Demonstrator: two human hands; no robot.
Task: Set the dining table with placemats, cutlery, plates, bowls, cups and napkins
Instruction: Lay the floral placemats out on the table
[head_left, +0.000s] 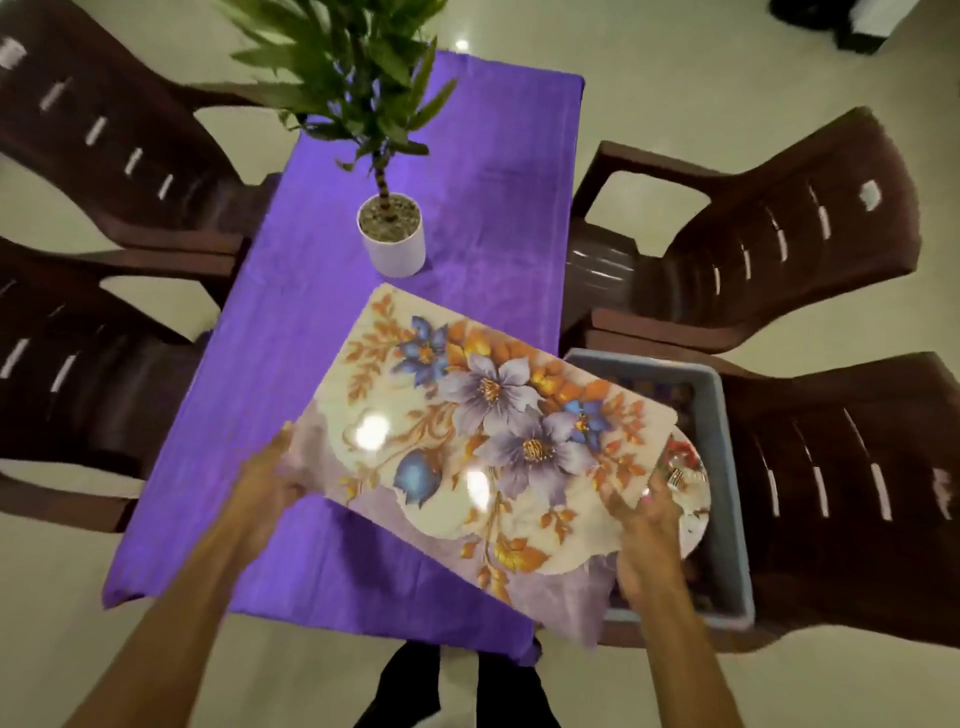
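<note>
A floral placemat (483, 415) with purple and orange flowers hangs tilted above the near end of the table (291, 291), which is covered in a purple cloth. My left hand (270, 478) grips its near left corner. My right hand (644, 525) grips its near right edge, over a grey tub (727, 467). Inside the tub a patterned plate (688, 467) shows beside the placemat; the rest of the tub's contents are dark and unclear.
A potted plant in a white pot (392, 234) stands mid-table, just beyond the placemat. Brown plastic chairs flank the table, two on the left (104, 171) and two on the right (779, 249); the grey tub rests on the near right chair (857, 493).
</note>
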